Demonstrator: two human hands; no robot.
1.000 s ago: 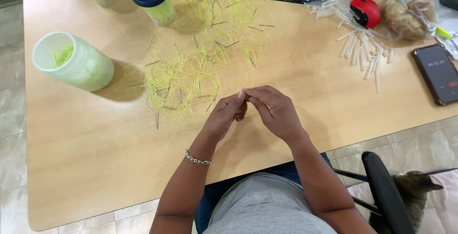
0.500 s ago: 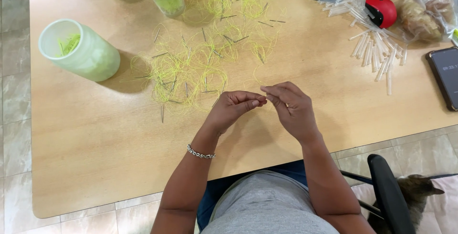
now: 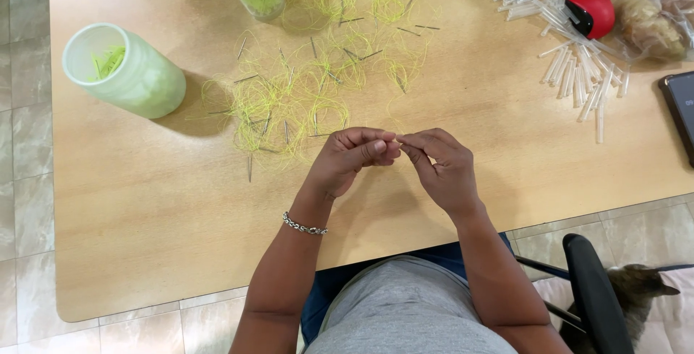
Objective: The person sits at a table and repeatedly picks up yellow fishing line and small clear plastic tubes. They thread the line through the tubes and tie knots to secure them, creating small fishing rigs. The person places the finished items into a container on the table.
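1. While both hands meet above the wooden table (image 3: 144,202), the left hand (image 3: 352,159) and right hand (image 3: 441,170) pinch their fingertips together on something too small to make out.
2. Just beyond the hands lies a tangle of yellow-green thread loops (image 3: 289,101) with thin pins among them.
3. An open pale green jar (image 3: 123,71) stands well to the left.
4. Clear little tubes (image 3: 582,72) lie scattered at the right, beside a red round object (image 3: 593,11).

Thread tangle (image 3: 303,94) lies mid-table (image 3: 144,238): open jar (image 3: 123,72) to its left, tube pile (image 3: 578,65) to its right, hands nearside.
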